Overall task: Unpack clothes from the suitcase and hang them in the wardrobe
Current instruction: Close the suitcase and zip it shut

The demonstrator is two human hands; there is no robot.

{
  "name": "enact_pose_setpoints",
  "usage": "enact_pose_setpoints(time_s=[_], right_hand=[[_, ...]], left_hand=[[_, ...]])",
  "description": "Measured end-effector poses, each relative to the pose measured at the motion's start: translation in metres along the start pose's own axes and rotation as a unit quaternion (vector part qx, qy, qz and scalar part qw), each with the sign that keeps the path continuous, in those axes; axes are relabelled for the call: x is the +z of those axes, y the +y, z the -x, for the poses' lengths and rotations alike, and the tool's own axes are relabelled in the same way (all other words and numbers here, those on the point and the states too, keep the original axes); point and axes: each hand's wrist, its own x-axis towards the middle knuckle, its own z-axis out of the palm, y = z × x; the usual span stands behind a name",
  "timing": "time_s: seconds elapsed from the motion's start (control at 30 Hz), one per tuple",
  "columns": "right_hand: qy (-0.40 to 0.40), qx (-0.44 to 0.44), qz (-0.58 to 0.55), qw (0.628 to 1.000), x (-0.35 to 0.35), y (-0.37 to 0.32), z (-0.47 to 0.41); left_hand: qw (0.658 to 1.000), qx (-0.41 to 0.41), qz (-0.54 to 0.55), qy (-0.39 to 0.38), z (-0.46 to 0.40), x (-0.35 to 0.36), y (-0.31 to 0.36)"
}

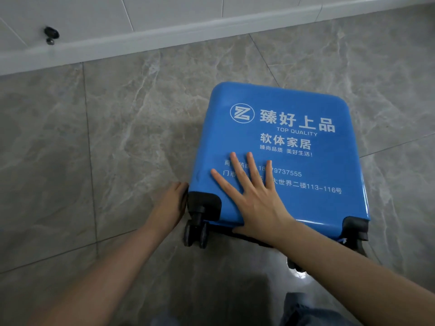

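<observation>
Marble-grey floor tiles (pixel 117 137) carried the blue suitcase (pixel 294 203), lying flat and closed, wheels toward the person, long axis running away toward the white baseboard (pixel 164 41). Right hand (pixel 254 196) lay spread, palm flat on the shell. Left hand (pixel 173 203) touched its left edge beside the wheel (pixel 195 231); finger posture unclear.

Grey marble floor tiles (pixel 117 137); white skirting (pixel 164 36); black doorstop (pixel 51 34).
</observation>
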Motion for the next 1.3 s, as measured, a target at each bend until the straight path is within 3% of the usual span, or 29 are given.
enact_pose_setpoints(time_s=[0.23, 0.47, 0.7, 0.9, 1.13, 1.2, 1.3], right_hand=[[-0.017, -0.019, 0.028, 0.999, -0.020, 0.018, -0.009], [-0.008, 0.027, -0.030, 0.999, -0.038, 0.034, -0.035], [0.010, 0.064, -0.052, 0.997, -0.033, 0.015, -0.072], [0.025, 0.103, -0.040, 0.994, -0.022, -0.010, -0.091], [-0.002, 0.099, -0.021, 0.995, -0.004, -0.031, -0.105], [-0.011, 0.087, -0.074, 0.993, -0.008, -0.023, -0.103], [0.010, 0.060, -0.295, 0.954, -0.029, -0.003, -0.081]], left_hand=[[0.997, 0.022, -0.072, -0.006, -0.011, -0.024, 0.015], [0.994, 0.076, -0.069, 0.026, -0.014, -0.051, 0.020], [0.999, -0.019, -0.022, 0.017, 0.014, -0.052, 0.022], [0.998, 0.016, -0.031, 0.058, 0.027, -0.014, 0.036], [0.993, 0.019, -0.104, -0.060, 0.031, 0.048, 0.089], [0.987, 0.044, -0.142, -0.067, 0.026, 0.050, 0.096], [0.969, 0.095, -0.204, -0.097, 0.016, 0.042, 0.106]])
